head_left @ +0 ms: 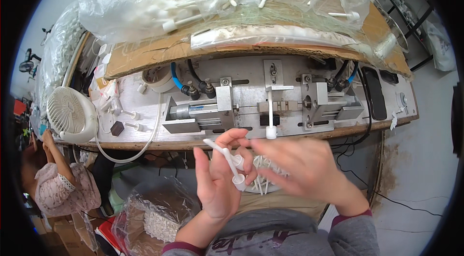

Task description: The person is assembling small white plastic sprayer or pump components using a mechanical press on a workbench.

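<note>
White plastic stem (223, 152) pinched in left hand (215, 183), long axis slanted up-left, cap end low by fingers. Right hand (302, 166) blurred, just right of stem, grip state unclear. Metal jig (261, 103) on table (145, 65) just above.

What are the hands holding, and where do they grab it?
The left hand pinches small white plastic stemmed pieces near their round cap ends. The right hand is blurred; whether it holds anything cannot be told.

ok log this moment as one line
left hand: holds white pump parts | right hand: blurred, at the parts | metal press jig: one part in slot | bag of parts: below
</note>
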Available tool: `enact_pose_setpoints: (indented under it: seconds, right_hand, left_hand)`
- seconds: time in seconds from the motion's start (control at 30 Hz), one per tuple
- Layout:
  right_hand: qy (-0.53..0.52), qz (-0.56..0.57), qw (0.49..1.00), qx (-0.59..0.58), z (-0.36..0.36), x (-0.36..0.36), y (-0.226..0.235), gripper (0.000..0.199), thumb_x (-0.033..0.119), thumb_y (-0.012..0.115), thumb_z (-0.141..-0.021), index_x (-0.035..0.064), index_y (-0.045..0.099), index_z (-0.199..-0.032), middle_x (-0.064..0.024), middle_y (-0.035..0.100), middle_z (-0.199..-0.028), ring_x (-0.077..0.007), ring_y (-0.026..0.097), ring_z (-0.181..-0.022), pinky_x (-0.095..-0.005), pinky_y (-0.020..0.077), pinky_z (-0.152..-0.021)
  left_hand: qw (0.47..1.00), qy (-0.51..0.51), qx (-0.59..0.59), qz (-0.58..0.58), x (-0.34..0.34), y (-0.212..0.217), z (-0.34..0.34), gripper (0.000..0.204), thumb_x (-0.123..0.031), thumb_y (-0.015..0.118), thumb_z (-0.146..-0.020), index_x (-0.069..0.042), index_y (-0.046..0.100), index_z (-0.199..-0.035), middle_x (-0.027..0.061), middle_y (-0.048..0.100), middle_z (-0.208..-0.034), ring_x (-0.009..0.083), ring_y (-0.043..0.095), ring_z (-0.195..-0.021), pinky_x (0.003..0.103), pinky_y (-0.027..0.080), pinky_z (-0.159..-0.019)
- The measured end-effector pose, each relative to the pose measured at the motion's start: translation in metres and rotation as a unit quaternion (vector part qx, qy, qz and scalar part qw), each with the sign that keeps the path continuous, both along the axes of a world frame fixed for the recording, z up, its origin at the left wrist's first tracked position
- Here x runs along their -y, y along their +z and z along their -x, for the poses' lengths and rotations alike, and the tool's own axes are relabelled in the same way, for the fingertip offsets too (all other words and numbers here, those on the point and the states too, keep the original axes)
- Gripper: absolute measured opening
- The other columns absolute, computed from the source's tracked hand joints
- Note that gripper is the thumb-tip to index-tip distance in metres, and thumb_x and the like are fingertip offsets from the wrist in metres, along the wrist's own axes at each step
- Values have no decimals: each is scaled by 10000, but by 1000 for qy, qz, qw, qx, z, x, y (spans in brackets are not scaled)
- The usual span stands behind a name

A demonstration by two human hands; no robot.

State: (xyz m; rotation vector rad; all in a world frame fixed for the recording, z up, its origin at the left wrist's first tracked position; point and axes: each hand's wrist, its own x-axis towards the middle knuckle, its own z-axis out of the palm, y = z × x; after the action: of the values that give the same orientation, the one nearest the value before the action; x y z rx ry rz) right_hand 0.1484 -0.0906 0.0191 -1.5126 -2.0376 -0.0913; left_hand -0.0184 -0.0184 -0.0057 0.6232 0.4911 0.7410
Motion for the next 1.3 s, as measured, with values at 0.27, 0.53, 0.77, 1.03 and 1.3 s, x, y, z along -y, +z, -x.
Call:
enact_pose_setpoints:
  seconds: [0.27,0.53,0.77,1.03,1.3]
  right_hand:
    - [53,-6,998,-27,12,19,-9,369,91,686,-708,-13,642,-1059,-66,628,-995,-152,647,-787,-258,520,-601]
    - [-104,30,994,5,-9,2,-28,271,47,700,-743,-23,661,-1002,-176,658,-1243,-213,698,-787,-313,560,-695]
    - [-93,-16,995,27,-6,-7,-38,320,65,709,-733,-30,685,-1038,-171,676,-1222,-179,676,-724,-277,512,-583]
    - [-126,-11,990,58,-5,-6,-39,283,129,731,-808,-5,717,-1057,-132,685,-1237,-116,567,-525,-232,439,-505]
    - [-125,-9,991,50,-11,-10,-38,289,161,755,-787,20,730,-1038,-116,687,-1241,-129,520,-464,-234,437,-476]
  left_hand:
    - [993,-105,-15,-45,7,-3,-11,696,-532,302,-1030,4,313,-1474,31,413,-1159,131,467,-967,279,383,-906]
    - [971,-84,-99,-199,-2,-2,6,738,132,482,-920,-8,163,-1571,109,380,-1380,179,511,-1186,338,445,-1029]
    - [939,24,-176,-294,-11,13,14,492,173,665,-824,96,566,-1300,175,576,-1204,258,692,-996,319,617,-885]
    - [878,64,-197,-431,-16,6,13,393,92,825,-694,20,721,-1066,136,591,-1173,204,690,-975,289,642,-815]
    - [836,79,-232,-491,-18,1,15,410,118,831,-645,55,697,-1027,173,546,-1244,233,651,-1051,314,649,-826]
